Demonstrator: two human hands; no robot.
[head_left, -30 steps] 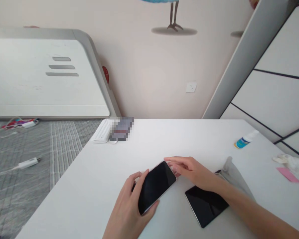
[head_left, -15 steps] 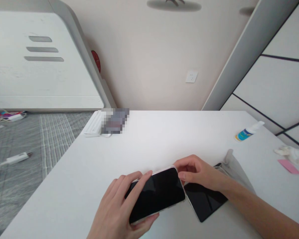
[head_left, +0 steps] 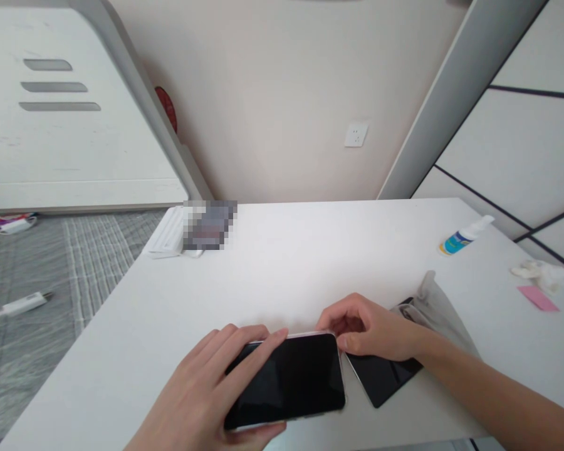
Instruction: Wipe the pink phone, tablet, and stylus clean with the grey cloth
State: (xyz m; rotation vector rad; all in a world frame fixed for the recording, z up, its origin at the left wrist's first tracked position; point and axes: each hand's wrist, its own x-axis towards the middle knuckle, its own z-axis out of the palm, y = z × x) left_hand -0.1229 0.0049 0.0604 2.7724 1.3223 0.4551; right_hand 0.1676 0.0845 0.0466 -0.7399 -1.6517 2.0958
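A smartphone [head_left: 295, 378] with a dark screen faces up, held lengthwise above the table's front part. Its pale, clear edge looks like a case. My left hand [head_left: 216, 383] wraps round its left end, fingers over the top edge and thumb below. At the phone's upper right corner, my right hand [head_left: 364, 329] pinches the edge between curled fingers and thumb. Beneath the right hand lies a second dark-screened device [head_left: 380, 382], flat on the table and partly covered. A grey cloth [head_left: 439, 307] rests against its far side, partly behind my right wrist.
On the white table [head_left: 282, 269], a spray bottle [head_left: 460, 238] lies at the right, with a pink slip [head_left: 538, 298] and crumpled white tissue [head_left: 545, 274] nearby. White folded masks [head_left: 165, 235] and a blurred-out item [head_left: 211, 225] sit at the back left. A grey bedspread [head_left: 98, 250] borders the left side.
The phone has turned more level and come slightly lower and left in view, with both hands still on it. The whole view has shifted a little.
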